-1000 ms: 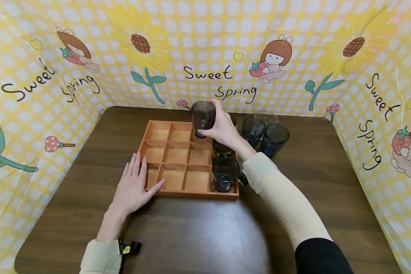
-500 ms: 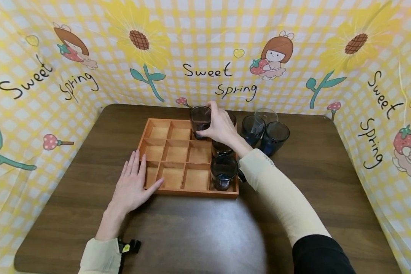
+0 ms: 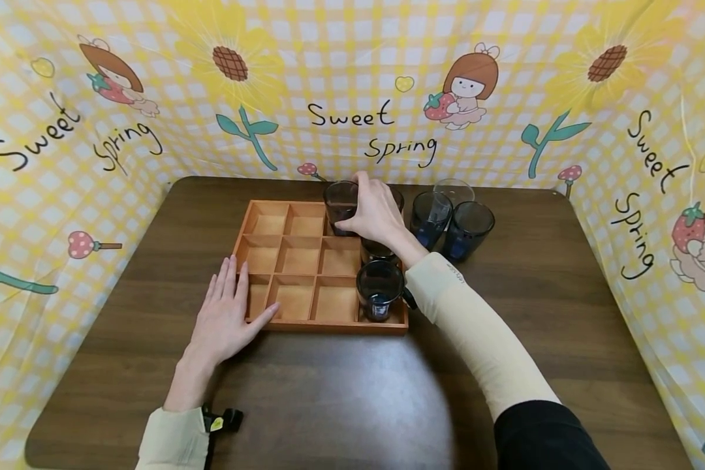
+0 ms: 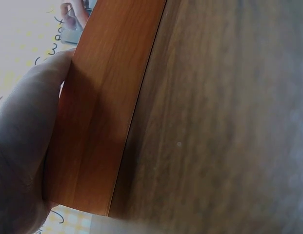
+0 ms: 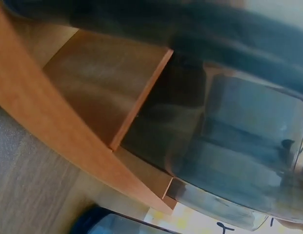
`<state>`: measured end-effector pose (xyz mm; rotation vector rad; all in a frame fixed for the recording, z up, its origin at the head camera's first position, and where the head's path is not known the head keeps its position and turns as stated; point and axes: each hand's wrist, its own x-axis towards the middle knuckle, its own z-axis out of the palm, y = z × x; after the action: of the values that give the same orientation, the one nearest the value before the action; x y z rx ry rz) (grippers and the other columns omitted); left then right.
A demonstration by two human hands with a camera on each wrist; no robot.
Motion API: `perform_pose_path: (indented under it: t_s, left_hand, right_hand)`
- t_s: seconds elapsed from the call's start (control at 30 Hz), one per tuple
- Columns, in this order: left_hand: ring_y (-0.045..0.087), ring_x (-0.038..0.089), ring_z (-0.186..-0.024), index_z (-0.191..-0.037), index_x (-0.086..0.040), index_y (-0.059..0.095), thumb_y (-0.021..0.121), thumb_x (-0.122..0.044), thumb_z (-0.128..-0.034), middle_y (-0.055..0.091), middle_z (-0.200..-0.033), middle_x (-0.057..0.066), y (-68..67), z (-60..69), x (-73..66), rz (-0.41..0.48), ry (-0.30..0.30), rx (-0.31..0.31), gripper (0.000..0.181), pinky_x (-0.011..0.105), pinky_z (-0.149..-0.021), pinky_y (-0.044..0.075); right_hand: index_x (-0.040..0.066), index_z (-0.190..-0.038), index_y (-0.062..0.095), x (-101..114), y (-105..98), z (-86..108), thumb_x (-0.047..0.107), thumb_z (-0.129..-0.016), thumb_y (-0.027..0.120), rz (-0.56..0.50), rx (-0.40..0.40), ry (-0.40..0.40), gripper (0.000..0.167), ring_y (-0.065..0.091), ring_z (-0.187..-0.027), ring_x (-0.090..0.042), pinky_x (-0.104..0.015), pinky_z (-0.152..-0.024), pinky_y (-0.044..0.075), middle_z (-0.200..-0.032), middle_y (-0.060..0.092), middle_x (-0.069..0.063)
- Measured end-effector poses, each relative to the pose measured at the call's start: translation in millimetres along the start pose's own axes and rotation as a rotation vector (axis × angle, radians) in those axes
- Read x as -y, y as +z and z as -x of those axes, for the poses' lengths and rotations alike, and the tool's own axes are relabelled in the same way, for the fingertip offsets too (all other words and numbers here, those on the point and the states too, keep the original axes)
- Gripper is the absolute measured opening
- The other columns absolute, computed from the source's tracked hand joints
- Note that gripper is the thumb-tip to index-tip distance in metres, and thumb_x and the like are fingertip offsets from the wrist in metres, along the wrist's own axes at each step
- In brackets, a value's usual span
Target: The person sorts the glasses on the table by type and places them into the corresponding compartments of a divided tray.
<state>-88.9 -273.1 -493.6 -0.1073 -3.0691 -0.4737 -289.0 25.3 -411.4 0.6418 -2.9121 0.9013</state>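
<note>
My right hand point(image 3: 378, 212) grips a dark tinted drinking glass point(image 3: 339, 201) by its side. The glass stands upright in the back row of the divided wooden tray point(image 3: 335, 326), third compartment from the left; its base is partly hidden. Along the tray's right column are more dark glasses: one at the front point(image 3: 379, 294), one in the middle point(image 3: 377, 252) and one at the back, both partly covered by my right hand. With fingers straight, my left hand point(image 3: 220, 320) rests on the tray's front left corner. In the left wrist view it touches the tray wall point(image 4: 100, 112).
Right of the tray, two dark glasses point(image 3: 430, 222) point(image 3: 470, 232) stand on the brown wooden table point(image 3: 540, 307), with a clear glass point(image 3: 455, 189) behind them. A yellow checked cloth point(image 3: 352, 52) rises behind the table and on both sides.
My right hand has lowered the dark glass into the back-row compartment. The left hand has stayed at the tray's corner. The head view has shifted slightly.
</note>
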Motion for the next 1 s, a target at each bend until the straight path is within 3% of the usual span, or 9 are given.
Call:
perform_pose_path:
  t_s: [0.3, 0.7, 1.0]
  left_hand:
    - [0.002, 0.046, -0.173, -0.175, 0.002, 0.009, 0.057, -0.071, -0.1042, -0.001, -0.184, 0.029, 0.4, -0.9, 0.4, -0.003, -0.003, 0.005, 0.112, 0.061, -0.141, 0.008]
    - [0.001, 0.046, -0.173, -0.175, 0.001, 0.007, 0.056, -0.071, -0.1045, -0.002, -0.184, 0.029, -0.7, 0.1, -0.2, 0.0, -0.008, 0.015, 0.112, 0.06, -0.141, 0.006]
    - [0.0, 0.046, -0.173, -0.175, 0.001, 0.007, 0.055, -0.072, -0.1048, -0.003, -0.184, 0.029, -1.5, 0.3, 0.1, -0.009, -0.005, 0.016, 0.112, 0.061, -0.141, 0.006]
  right_hand:
    - [0.011, -0.162, 0.049, 0.6, 0.7, -4.0, 0.048, -0.088, 0.092, 0.109, 0.046, -0.034, 0.093, 0.055, -0.148, -0.037, -0.05, -0.137, 0.028, -0.156, 0.065, -0.014]
    - [0.009, -0.161, 0.049, 1.9, 1.9, -2.9, 0.053, -0.09, 0.089, 0.155, 0.057, -0.007, 0.093, 0.052, -0.148, -0.036, -0.048, -0.137, 0.025, -0.153, 0.067, -0.014]
    - [0.01, -0.166, 0.044, 1.8, 2.4, -1.3, 0.062, -0.101, 0.073, 0.207, 0.075, -0.035, 0.088, 0.047, -0.159, -0.033, -0.049, -0.142, 0.016, -0.167, 0.055, -0.014]
